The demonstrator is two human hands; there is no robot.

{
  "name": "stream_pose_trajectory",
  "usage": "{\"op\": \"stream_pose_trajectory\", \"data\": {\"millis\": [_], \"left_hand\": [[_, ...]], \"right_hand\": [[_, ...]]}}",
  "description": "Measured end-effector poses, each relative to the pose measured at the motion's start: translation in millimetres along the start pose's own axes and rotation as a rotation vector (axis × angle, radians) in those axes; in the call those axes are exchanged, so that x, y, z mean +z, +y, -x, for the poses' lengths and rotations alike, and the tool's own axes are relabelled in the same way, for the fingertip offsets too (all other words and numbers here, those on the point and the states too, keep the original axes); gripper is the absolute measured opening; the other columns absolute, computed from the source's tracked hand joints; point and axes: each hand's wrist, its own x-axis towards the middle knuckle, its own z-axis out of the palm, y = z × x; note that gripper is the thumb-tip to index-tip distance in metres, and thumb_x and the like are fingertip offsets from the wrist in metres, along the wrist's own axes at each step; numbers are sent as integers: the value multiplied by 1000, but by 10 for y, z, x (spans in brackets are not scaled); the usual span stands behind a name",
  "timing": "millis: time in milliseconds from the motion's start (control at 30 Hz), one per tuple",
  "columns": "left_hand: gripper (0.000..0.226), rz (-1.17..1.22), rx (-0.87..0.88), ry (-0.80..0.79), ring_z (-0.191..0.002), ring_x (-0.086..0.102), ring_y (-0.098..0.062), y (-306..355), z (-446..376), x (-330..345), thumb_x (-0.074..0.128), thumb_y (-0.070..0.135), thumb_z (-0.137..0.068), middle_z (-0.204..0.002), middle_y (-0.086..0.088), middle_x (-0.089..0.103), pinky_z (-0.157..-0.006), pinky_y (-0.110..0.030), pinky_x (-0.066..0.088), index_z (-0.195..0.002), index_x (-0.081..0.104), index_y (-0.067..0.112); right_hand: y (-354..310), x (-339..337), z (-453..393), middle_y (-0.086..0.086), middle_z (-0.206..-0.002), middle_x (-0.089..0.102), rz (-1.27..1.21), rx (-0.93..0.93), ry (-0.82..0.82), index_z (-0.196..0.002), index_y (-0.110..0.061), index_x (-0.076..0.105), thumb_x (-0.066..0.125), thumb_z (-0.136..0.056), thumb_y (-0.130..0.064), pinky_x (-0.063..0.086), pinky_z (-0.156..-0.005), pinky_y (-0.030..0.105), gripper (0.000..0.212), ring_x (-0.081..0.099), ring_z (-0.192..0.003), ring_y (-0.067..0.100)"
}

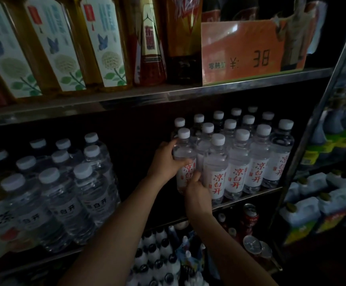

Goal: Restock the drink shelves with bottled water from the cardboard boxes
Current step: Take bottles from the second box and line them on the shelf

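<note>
I see my left hand (164, 159) curled round the shoulder of a clear plastic water bottle with a white cap and red-lettered label (184, 159), and my right hand (197, 193) gripping its lower part. The bottle stands at the left end of the front row on the metal middle shelf (250, 196). I judge this the placing step; next I should square it, let go, and fetch another.

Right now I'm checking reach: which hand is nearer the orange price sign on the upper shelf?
Left. The left hand grips the water bottle high on its shoulder, below and left of the orange price sign. The right hand holds the same bottle lower down, farther away.
</note>
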Motion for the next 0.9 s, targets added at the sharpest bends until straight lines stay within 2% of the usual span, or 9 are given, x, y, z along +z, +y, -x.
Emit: {"op": "stream_pose_trajectory", "data": {"millis": [133,333,433,533,600,667,733,800,900], "left_hand": [[64,29,17,18,-101,64,-19,-18,-91,50,82,34,-61,-113,1,55,-84,-43,56,-119,54,41],[71,19,-8,68,-102,64,-21,21,-20,81,81,41,-57,-111,1,57,-84,-41,56,-123,55,35],[72,20,-48,84,-107,62,-20,57,0,106,82,39,-60,-118,-3,62,-87,-38,55,-126,55,32],[70,11,-101,59,-109,61,-20,155,49,95,83,25,-68,-121,-4,64,-90,-31,51,-132,52,26],[80,23,-119,24,-111,59,-17,248,86,64,82,20,-70,-124,0,61,-87,-27,48,-138,42,26],[85,11,-140,-8,-112,58,-17,355,154,-11,81,16,-71,-127,1,59,-85,-25,45,-141,33,21],[74,-77,-173,-1,-115,57,-23,433,258,-121,77,20,-75,-127,-4,58,-85,-26,43,-138,37,18],[67,-209,-216,-1,-123,51,-28,464,418,-246,72,25,-80,-135,-9,52,-93,-30,42,-138,41,17],[68,-342,-280,-55,-136,37,-29,501,727,-377,61,33,-90,-149,-14,37,-108,-33,34,-146,31,10]], "right_hand": [[-13,59,-88,14,-114,65,-11,39,-4,-138,-2,16,36,-100,-13,51,-72,33,44,67,-96,26],[4,108,-29,14,-113,64,-43,51,34,-139,-4,11,39,-99,-13,56,-72,32,50,68,-92,25],[-24,88,107,19,-130,55,-167,39,-28,-147,-3,-2,47,-92,-5,54,-83,34,74,62,-108,28],[-69,-10,263,19,-147,35,-253,-12,-119,-150,-10,-12,52,-90,-2,48,-96,34,89,52,-122,27],[-91,-127,361,17,-146,36,-266,-43,-162,-152,-11,-3,52,-90,-3,45,-99,35,83,50,-124,28],[-63,-277,461,15,-139,47,-312,-62,-189,-150,-9,11,52,-88,-2,45,-100,36,75,51,-123,28],[20,-462,560,12,-131,56,-363,-66,-200,-144,-8,25,53,-85,-1,46,-99,34,66,53,-121,28],[130,-667,650,11,-124,60,-344,-66,-187,-134,-9,38,56,-84,-4,47,-96,34,53,55,-118,29],[290,-985,811,13,-120,63,-279,-12,-192,-129,-8,43,64,-86,-18,47,-87,31,50,59,-111,31]]}}
